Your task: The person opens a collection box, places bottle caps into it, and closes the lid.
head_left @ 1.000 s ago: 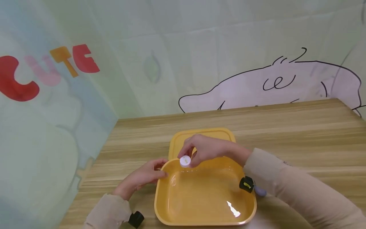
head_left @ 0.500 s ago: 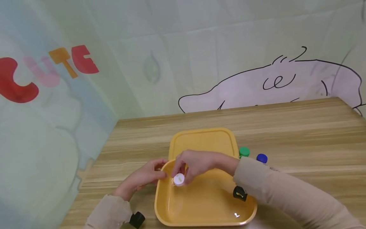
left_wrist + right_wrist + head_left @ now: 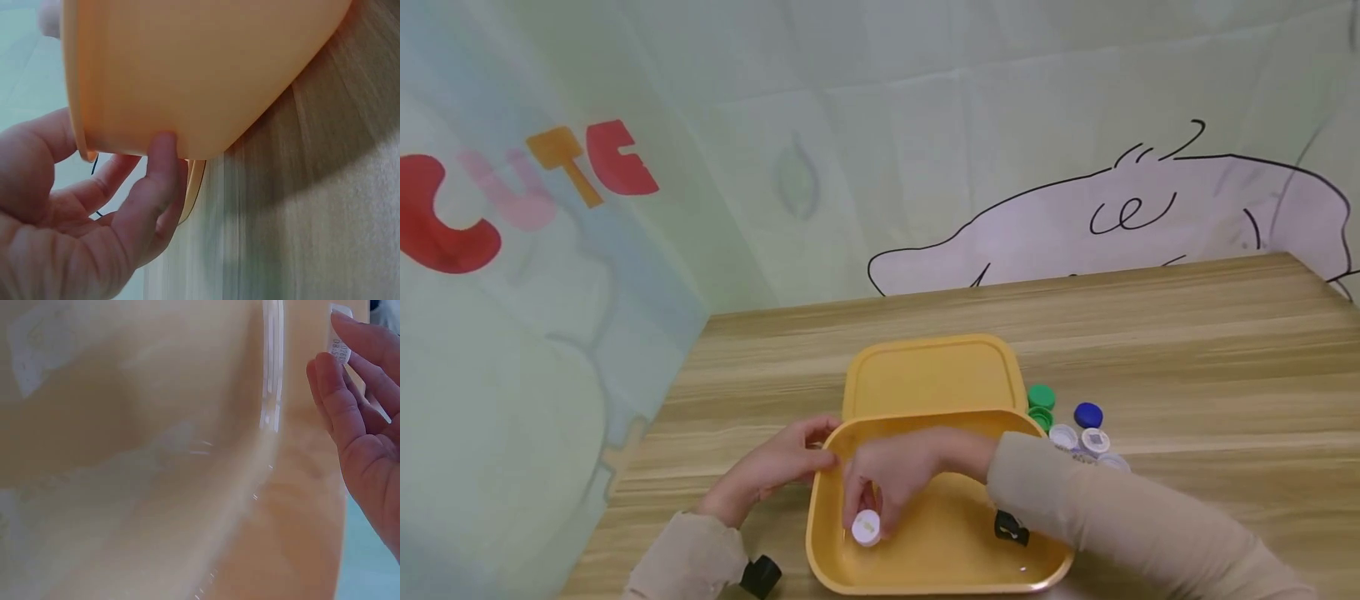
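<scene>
My left hand (image 3: 784,457) grips the left back corner of a yellow-orange plastic box (image 3: 940,587), thumb over the rim. In the left wrist view its fingers (image 3: 164,162) lie against the box's outer wall (image 3: 206,75). Inside the box, low over its left side, my right hand (image 3: 904,468) pinches a small white bottle cap (image 3: 866,528) between thumb and fingers. The same white cap (image 3: 340,344) appears side-on in the right wrist view, with small dark print on its edge. Part of the box's interior is hidden under the right forearm.
Behind the box lies a flat yellow-orange lid (image 3: 936,379). To the right are more bottle caps: a green cap (image 3: 1041,397), a blue cap (image 3: 1087,415) and several white ones, including a white cap with a printed code (image 3: 1094,441). The right sleeve (image 3: 1120,500) partly covers them.
My right hand has carried the white cap from the box's back rim down and toward the near left inside the box. The caps at the right have come into view. My left hand stays put.
</scene>
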A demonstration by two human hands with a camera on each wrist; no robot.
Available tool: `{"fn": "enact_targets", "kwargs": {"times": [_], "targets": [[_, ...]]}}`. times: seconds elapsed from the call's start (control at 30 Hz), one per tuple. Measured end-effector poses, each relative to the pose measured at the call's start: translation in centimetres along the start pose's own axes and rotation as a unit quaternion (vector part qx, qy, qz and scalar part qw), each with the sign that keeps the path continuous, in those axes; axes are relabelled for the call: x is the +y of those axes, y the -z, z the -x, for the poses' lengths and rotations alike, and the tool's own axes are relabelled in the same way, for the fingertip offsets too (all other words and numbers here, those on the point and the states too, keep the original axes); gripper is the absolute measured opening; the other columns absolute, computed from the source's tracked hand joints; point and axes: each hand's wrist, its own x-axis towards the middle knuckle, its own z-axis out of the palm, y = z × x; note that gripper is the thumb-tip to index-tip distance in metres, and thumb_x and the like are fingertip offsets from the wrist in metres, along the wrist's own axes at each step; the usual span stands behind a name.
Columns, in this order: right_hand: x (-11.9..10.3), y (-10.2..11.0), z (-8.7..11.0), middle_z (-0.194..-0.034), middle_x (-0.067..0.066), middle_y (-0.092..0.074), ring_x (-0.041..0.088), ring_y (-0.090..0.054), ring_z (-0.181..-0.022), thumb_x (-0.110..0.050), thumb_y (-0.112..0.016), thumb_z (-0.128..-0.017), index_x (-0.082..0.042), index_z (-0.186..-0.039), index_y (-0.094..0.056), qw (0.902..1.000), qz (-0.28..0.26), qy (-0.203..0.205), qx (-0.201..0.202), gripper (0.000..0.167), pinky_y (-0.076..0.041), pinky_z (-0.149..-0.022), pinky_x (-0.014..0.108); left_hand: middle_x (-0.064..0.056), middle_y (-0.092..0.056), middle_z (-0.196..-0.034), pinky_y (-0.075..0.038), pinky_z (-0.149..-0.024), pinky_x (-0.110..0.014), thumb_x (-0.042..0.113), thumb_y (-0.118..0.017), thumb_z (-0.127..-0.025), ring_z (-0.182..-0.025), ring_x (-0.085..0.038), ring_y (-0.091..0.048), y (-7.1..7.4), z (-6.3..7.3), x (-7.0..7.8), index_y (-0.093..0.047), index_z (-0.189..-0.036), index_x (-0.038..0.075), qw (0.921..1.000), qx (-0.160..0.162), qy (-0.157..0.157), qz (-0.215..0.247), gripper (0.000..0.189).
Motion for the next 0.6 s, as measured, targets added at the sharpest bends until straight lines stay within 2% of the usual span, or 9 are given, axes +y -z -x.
{"fn": "enact_targets", "kwargs": {"times": [0.3, 0.6], "targets": [[1.2, -1.1, -1.0, -0.090, -0.002, -0.061, -0.007, -0.048, -0.077, 0.001, -0.076, -0.070, -0.001, -0.103, -0.070, 0.9975, 0.067, 0.012, -0.022, 0.033, -0.044, -0.073, 0.007, -0.013, -0.053, -0.105, -0.054, -0.064, -0.028, 0.003, -0.054, -0.082, -0.081, -0.017, -0.058, 0.0, 0.1, 0.0, -0.049, -0.120, -0.007, 1.0000, -0.003, -0.003, 0.004, 0.040], [1.5, -1.3, -1.4, -0.086, -0.003, -0.059, -0.006, -0.047, -0.074, -0.001, -0.077, -0.070, -0.002, -0.102, -0.071, 0.9956, 0.087, 0.017, -0.030, 0.032, -0.043, -0.071, 0.006, -0.014, -0.054, -0.106, -0.055, -0.067, -0.030, 0.003, -0.055, -0.082, -0.084, -0.017, -0.058, 0.0, 0.0, -0.1, -0.049, -0.120, -0.007, 1.0000, -0.001, -0.002, 0.007, 0.040]]}}
